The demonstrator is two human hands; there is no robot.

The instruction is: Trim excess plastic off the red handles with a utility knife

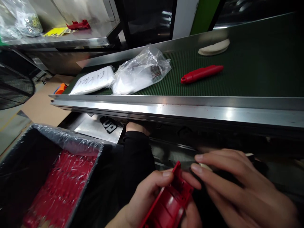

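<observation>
Conveyor belt point(249, 76): the dark green belt runs across the top of your view behind a steel rail point(180, 109), well above your hands.
Black bin point(21, 164): at your lower left, lined with clear plastic film and holding a layer of red parts point(61, 186); it sits just beside your left forearm.
Plastic bags point(140, 71): one crumpled clear bag and one flat white bag point(93, 80) lie side by side on the belt's left end.
Right hand point(239, 186): your fingers are stretched out and loosely spread, the tips of the thumb and forefinger touching the upper edge of the red housing; they pinch it lightly rather than wrap it.
Left hand point(147, 196): your fingers are curled closed around the red housing, thumb on top near its corner.
Red housing point(169, 202): the moulded red plastic piece sits low in the centre, between both hands, its ribbed hollow side facing you.
Red handle point(201, 73): a slim red part lies alone on the belt, well apart from your hands.
White piece point(213, 47): a pale curved item rests farther back on the belt.
</observation>
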